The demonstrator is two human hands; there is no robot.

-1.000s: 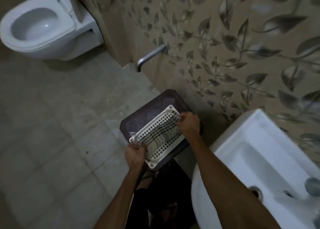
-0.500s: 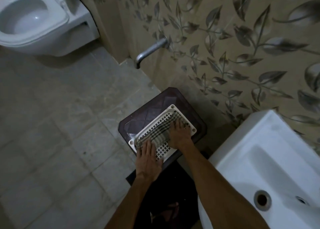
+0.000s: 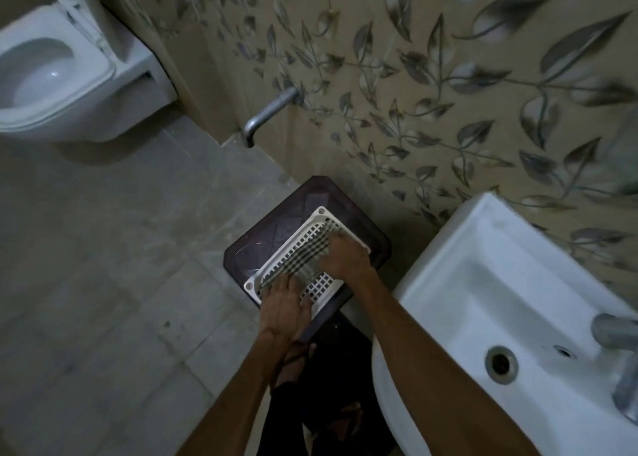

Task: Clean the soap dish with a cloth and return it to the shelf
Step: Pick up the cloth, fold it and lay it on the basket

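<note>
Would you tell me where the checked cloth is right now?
In the head view, the checked cloth lies inside the white soap dish on the dark stool, under both hands, left of the washbasin.

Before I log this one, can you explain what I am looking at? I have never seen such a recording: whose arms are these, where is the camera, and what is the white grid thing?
There is no machine here. A person wears one wide-angle camera on the head, so you look down along their own two bare arms. The white grid is a perforated plastic soap dish. It rests on a dark stool on the bathroom floor. A checked cloth lies across the dish. The left hand lies with straight fingers on the near end of the cloth, and the right hand presses on its far end. Neither hand lifts anything. Around them are a toilet, a wall spout and a washbasin.
</note>
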